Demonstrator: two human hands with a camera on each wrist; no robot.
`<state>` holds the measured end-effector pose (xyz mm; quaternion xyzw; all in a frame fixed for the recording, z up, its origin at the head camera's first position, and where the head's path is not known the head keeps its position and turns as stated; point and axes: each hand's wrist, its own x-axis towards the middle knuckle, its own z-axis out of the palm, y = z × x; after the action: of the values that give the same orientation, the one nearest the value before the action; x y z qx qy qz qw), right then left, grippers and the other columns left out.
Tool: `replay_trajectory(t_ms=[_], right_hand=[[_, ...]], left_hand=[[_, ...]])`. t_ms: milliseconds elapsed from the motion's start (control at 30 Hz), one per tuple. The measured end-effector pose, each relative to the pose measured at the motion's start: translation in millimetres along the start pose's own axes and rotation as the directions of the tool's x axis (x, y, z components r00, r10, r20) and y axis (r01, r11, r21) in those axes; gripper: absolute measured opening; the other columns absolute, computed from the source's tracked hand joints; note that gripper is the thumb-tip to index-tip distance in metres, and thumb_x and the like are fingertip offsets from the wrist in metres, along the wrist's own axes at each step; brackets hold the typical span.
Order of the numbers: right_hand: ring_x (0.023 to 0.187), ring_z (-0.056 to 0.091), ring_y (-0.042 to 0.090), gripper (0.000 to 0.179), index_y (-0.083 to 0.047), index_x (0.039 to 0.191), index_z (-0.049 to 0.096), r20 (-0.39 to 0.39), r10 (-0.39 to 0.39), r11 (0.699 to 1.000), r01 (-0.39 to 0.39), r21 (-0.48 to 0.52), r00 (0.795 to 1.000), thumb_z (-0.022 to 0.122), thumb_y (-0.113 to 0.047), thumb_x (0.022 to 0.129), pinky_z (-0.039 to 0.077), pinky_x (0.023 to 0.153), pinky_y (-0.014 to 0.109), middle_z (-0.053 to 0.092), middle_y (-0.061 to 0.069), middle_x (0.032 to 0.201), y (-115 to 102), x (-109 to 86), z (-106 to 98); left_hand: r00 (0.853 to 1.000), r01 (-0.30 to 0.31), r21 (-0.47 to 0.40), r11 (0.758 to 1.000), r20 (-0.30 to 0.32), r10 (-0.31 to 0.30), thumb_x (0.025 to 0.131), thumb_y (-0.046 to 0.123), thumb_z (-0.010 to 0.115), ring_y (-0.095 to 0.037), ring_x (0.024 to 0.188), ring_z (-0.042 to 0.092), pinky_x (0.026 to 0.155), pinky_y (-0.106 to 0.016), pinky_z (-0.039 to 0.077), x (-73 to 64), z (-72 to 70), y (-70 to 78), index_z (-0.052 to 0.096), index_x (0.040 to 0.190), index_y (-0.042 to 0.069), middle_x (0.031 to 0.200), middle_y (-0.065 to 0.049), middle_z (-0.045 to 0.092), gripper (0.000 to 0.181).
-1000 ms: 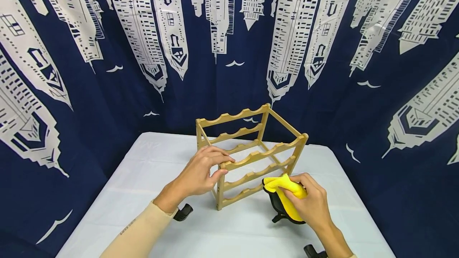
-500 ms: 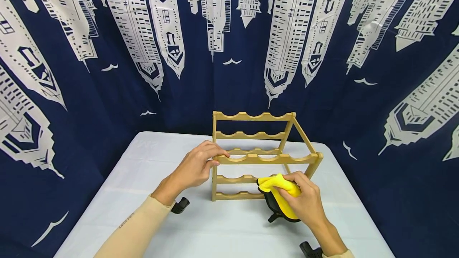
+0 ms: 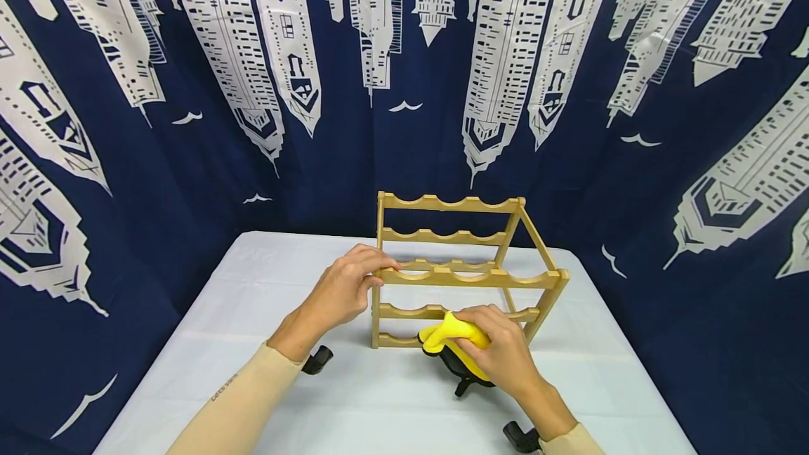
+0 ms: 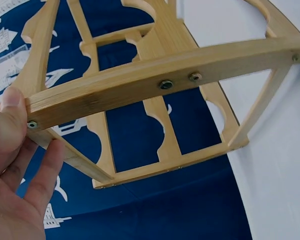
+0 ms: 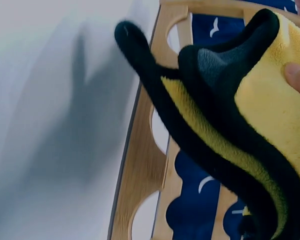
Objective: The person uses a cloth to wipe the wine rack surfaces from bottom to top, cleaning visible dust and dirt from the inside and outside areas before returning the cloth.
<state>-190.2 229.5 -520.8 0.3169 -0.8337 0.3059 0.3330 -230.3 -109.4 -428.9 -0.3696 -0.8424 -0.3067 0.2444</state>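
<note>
Left hand (image 3: 341, 286) grips the upper front-left corner of the pale wooden rack with scalloped rails (image 3: 468, 279); left wrist view has the thumb on one side of the corner, fingers on the other, metal bolts (image 4: 165, 84) along the near bar; right hand (image 3: 499, 353) pinches the soft yellow cloth with black edging and dark grey reverse (image 3: 464, 331) between thumb and fingers

Key relation, my read: cloth vs lower front rails; cloth is on the person's side of the rack, right of centre, overlapping the middle and bottom front rails in the head view; cannot tell if it touches wood; it runs from upper left at the fingertips down to lower right below the palm, black edge hanging low near the desk; rack rails run left to right across the person's front, rack standing on the white-covered desk (image 3: 316, 420); right hand is the nearer one to those lower rails, left hand is up at the far end of the top rail

Writing: small dark lettering on the beige left sleeve (image 3: 234, 406), too small to read for sure; no legible brand or label on rack or cloth; navy curtain (image 3: 379, 160) behind carries a white skyline print
</note>
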Motion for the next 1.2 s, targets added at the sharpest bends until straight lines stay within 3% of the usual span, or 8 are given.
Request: replay_trajectory(t_ms=[233,500,700,933,1200], right_hand=[[0.098,0.076,0.017,0.051,-0.014,0.122,0.088,0.011,-0.015,1.000,0.015,-0.001,1.000,0.110,-0.004,0.076,0.059,0.085,0.015,0.088,-0.002,0.115,-6.4,7.6,16.3],[0.095,0.069,0.011,0.050,-0.018,0.126,0.086,0.096,-0.033,0.999,0.029,0.043,0.995,0.106,-0.004,0.082,0.059,0.076,0.022,0.089,-0.003,0.121,-14.0,11.2,34.3],[0.101,0.073,0.012,0.049,-0.018,0.128,0.082,0.168,-0.010,0.998,0.001,0.055,0.986,0.105,-0.008,0.085,0.067,0.081,0.028,0.087,-0.002,0.123,-20.9,15.2,51.2],[0.106,0.083,0.017,0.046,-0.014,0.126,0.085,0.141,-0.056,0.995,0.044,0.087,0.988,0.106,-0.010,0.086,0.071,0.086,0.033,0.089,0.000,0.121,-22.8,19.2,71.1],[0.106,0.088,0.022,0.044,-0.009,0.125,0.087,0.134,-0.041,0.993,0.025,0.118,0.990,0.105,-0.006,0.085,0.074,0.087,0.033,0.091,0.005,0.121,-28.9,21.8,89.7]], left_hand=[[0.999,-0.009,0.051,0.999,-0.033,0.011,0.094,-0.021,0.082,-0.022,0.121,0.078,0.087,-0.032,0.074,-1.0,1.7,-5.8,0.087,0.127,0.014,0.123,0.000,0.088,0.048],[0.999,-0.010,0.078,0.997,-0.040,0.013,0.094,-0.022,0.081,-0.022,0.120,0.078,0.086,-0.032,0.074,-1.3,-2.1,-8.2,0.088,0.128,0.014,0.122,0.000,0.088,0.050],[0.999,0.008,0.094,0.996,-0.052,-0.003,0.094,-0.024,0.078,-0.021,0.118,0.078,0.081,-0.030,0.073,-3.9,-4.8,-8.9,0.088,0.129,0.014,0.121,0.000,0.087,0.053],[0.999,-0.003,0.069,0.998,-0.048,0.007,0.094,-0.025,0.078,-0.023,0.118,0.079,0.083,-0.030,0.074,-2.2,-6.1,-8.3,0.088,0.129,0.012,0.122,-0.002,0.088,0.051],[1.000,0.009,0.053,0.999,-0.027,-0.008,0.095,-0.019,0.083,-0.025,0.119,0.079,0.087,-0.033,0.074,3.1,-4.9,-6.3,0.088,0.129,0.011,0.123,-0.002,0.088,0.046]])
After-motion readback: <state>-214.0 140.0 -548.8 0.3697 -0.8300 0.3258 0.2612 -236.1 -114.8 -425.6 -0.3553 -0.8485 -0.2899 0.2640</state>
